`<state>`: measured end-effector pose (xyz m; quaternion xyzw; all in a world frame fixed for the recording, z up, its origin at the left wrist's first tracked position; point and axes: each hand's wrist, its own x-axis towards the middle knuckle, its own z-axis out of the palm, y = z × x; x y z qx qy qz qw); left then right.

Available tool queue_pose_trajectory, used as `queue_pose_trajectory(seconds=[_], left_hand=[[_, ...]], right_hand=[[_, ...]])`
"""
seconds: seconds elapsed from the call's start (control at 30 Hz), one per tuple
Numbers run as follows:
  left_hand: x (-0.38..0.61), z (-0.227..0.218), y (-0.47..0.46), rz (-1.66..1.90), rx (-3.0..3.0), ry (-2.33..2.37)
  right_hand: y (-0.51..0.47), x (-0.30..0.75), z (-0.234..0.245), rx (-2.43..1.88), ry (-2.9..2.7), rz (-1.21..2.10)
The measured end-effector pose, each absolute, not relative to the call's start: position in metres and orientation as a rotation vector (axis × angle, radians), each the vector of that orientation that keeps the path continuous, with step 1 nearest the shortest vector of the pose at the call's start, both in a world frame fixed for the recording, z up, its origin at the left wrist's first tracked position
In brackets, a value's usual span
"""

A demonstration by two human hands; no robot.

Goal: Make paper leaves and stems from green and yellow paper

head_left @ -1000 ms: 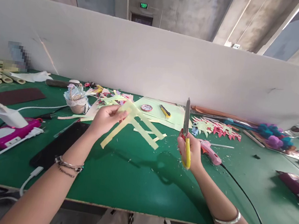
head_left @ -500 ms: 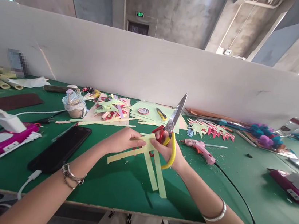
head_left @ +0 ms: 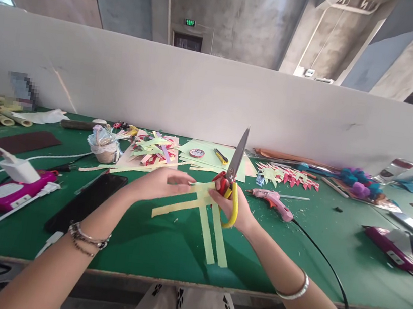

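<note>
**Two hands holding pale yellow paper strips and scissors over a green worktop**

Both hands met above the middle of the green worktop (head_left: 163, 250). The left hand (head_left: 160, 184) reached in from the left, its fingers stretched out and pinching the top of a bundle of paper strips (head_left: 206, 228). The strips fanned down and leftward from the grip, their loose ends hanging just above the surface.

The right hand (head_left: 236, 214) was clenched around the yellow and red handles of the scissors (head_left: 237, 156) and also pressed against the strips. The closed blades pointed up and away, probably to keep the edge off the paper while both hands steadied it.

Fingers covered the spot where the strips met, so it could not be told whether they were joined there. A pink glue gun (head_left: 272, 199) lay near on the right, its cord running off the front edge. A dark phone (head_left: 88, 202) lay to the left. Heaped coloured paper cut-outs (head_left: 154, 148) farther back were too jumbled to make out, and a patch at far left was blurred.
</note>
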<state>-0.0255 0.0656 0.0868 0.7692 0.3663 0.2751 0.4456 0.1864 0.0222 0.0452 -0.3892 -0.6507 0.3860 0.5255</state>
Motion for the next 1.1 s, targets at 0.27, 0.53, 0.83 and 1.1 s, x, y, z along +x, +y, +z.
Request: queue_pose_trajectory(seconds=[0.27,0.53,0.83,1.1], left_hand=[[-0.052,0.051,0.055,1.112,1.32,1.191],[-0.004,0.045,0.036,0.784,1.464,0.772],[0.021,0.062,0.053,1.153,1.497,0.894],[0.005,0.072,0.096,1.532,1.529,0.81]], right_hand=[[0.023,0.185,0.056,-0.934,-1.305,0.707],[0.027,0.168,0.053,-0.816,-1.201,0.723],[0.036,0.188,0.052,-0.959,-1.407,0.789],[0.036,0.224,0.023,-1.317,-1.962,0.494]])
